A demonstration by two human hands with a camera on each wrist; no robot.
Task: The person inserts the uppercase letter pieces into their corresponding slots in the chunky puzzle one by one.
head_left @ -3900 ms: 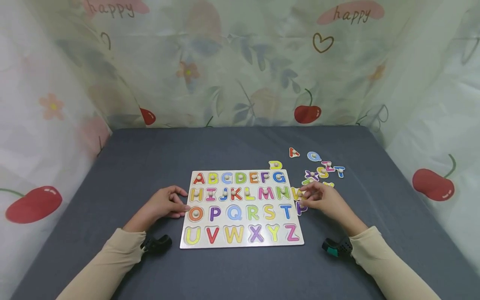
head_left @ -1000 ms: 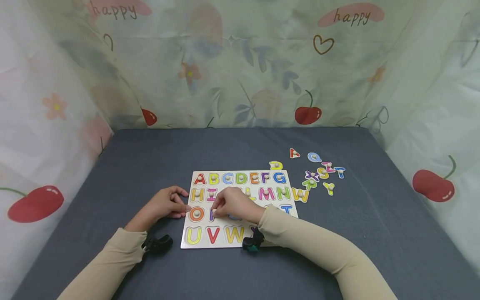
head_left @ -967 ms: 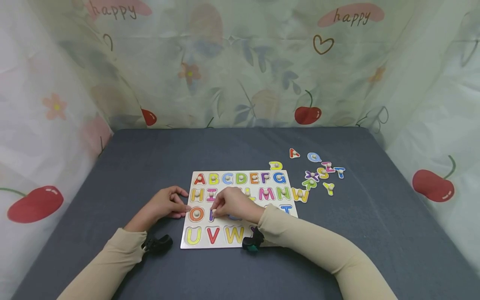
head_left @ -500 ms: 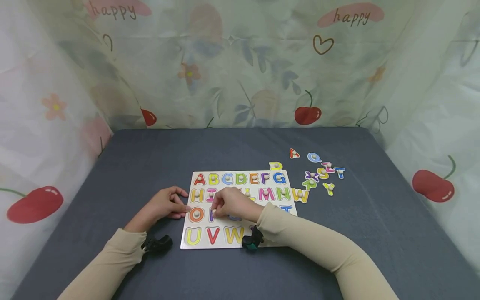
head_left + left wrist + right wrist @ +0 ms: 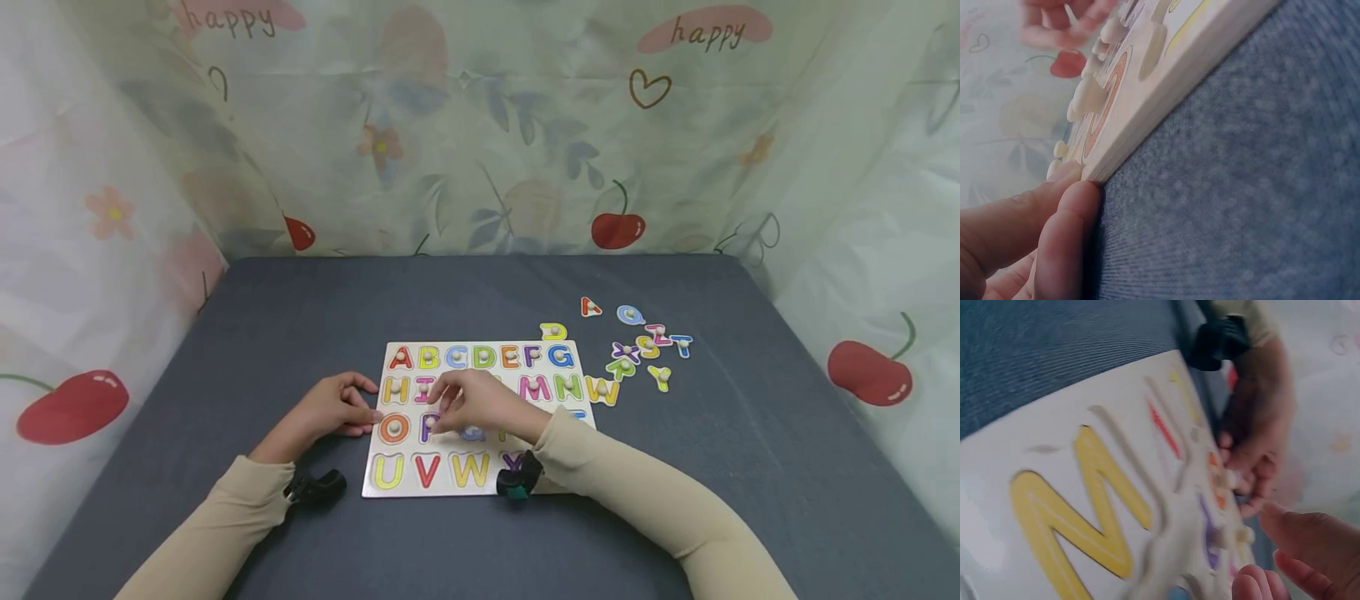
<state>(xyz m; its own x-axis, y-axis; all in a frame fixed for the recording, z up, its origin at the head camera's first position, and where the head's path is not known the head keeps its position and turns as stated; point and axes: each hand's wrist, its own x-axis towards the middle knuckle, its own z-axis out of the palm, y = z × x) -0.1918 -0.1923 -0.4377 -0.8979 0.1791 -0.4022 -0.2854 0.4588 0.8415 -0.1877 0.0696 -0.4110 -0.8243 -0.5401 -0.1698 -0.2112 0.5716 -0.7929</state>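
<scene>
A wooden alphabet puzzle board lies on the dark cloth, with knobbed letters in its top two rows. My left hand pinches the board's left edge; the left wrist view has its thumb and finger on the rim. The purple P sits in its slot beside the orange O. Just over the P is my right hand, fingers parted and holding nothing. In the right wrist view its fingers are apart from the knobs. This hand and sleeve hide part of the lower rows.
Right of the board lie loose letters, among them a W by its edge, a Y, a T and a blue Q. A yellow letter touches the top edge. Printed curtains surround the table.
The right hand brought the purple P from beside the board's right edge to its slot, then let go of the knob and drew slightly right. The left hand stayed put.
</scene>
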